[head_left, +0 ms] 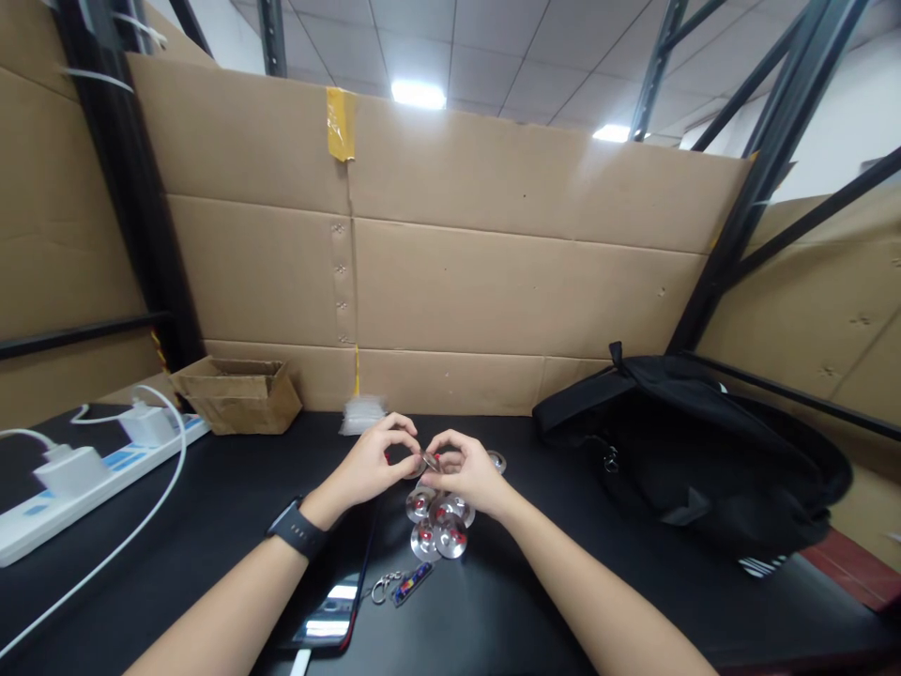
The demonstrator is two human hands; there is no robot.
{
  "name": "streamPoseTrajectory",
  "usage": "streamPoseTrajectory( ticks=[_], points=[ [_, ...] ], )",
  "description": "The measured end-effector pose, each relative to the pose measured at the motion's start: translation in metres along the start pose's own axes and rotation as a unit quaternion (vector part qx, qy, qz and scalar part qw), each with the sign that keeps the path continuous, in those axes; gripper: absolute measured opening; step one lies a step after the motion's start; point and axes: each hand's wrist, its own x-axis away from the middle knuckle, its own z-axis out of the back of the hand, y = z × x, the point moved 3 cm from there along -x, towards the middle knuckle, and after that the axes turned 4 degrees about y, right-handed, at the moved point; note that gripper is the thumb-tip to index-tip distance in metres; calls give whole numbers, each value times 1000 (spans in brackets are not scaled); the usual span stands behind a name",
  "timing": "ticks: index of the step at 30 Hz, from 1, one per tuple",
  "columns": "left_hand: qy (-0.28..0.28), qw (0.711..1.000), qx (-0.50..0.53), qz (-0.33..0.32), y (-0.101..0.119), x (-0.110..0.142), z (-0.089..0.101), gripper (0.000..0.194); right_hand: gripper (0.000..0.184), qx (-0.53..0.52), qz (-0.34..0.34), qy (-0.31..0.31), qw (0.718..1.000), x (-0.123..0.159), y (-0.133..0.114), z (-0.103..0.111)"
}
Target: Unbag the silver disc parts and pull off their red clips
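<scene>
My left hand [376, 460], with a dark watch on its wrist, has its thumb and fingers closed at the rim of a small round metal disc [430, 461]. From the other side, my right hand [468, 472] pinches the same disc between thumb and fingers. Part of it is hidden by the fingertips, and a second disc edge may lie behind it. Just below the hands, several shiny metal discs with red centres [450, 539] lie overlapping on the black table. One more disc [497, 461] shows beyond my right hand.
A keyring with a colourful tag [412, 584] and a phone on a cable [325, 610] lie nearer me. A white power strip [105, 479] and open cardboard box [243, 394] stand left. Clear plastic bags [362, 414] sit behind; a black backpack [694, 451] is right.
</scene>
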Motion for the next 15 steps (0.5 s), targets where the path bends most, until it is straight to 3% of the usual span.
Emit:
streamPoseTrajectory(
  ticks=[10,15],
  points=[
    [-27,1000,-12,-9,0,0,2,12,58,51,17,-23,998,-1,-2,6],
    [3,997,-78,11,-26,-3,20,17,58,200,63,27,977,-6,-7,36]
  ],
)
